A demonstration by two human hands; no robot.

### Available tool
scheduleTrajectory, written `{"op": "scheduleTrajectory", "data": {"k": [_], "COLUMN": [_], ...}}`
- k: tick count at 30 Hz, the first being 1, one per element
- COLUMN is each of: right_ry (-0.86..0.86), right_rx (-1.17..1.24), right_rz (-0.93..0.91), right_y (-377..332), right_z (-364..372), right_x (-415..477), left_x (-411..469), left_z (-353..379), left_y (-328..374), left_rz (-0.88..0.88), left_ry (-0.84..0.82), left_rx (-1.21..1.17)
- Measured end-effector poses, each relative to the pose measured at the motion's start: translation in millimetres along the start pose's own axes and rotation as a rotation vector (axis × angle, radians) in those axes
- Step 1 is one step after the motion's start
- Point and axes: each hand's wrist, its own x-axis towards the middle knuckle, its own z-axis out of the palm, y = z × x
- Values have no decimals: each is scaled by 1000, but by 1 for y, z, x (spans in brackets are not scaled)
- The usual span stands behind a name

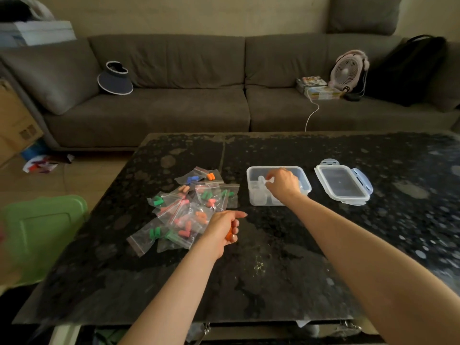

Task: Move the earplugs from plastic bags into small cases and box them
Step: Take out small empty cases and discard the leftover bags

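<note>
Dark table [273,270]: left fingers [235,229] curl round an orange earplug [228,235]; right fingers [271,173] pinch a small case [261,181] (inside the box [252,195]).

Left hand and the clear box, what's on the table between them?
Nothing: the head view shows only bare dark table between left hand and clear box.

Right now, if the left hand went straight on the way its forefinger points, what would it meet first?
Probably the near wall of the clear box, close to the wrist of the right hand. The left hand, gripping orange earplugs, points right and away across the table; depth is unclear.
</note>
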Motion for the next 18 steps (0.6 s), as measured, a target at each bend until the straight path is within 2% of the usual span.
{"op": "scheduleTrajectory", "data": {"k": [4,7,10,12,14,16,18], "right_ry": [-26,38,172,177,86,-96,-246], "right_rx": [84,153,419,585,723,966,1056], "right_rz": [100,79,62,56,84,165,227], "right_y": [1,-3,-13,-23,-29,-31,-28], "right_z": [2,-5,-25,-37,-41,-38,-29], "right_x": [0,-10,-30,-51,-75,-98,-117], "left_x": [-8,-10,-14,-16,-16,-13,-7], "left_z": [2,-3,-9,-12,-13,-14,-14], "left_y": [-2,-4,-8,-13,-17,-18,-20], "left_rz": [-3,39,108,151,148,68,10], "left_ry": [-15,-7,-27,-19,-7,-21,-64], "left_rx": [-41,-59,-10,13,-15,-140,-250]}}
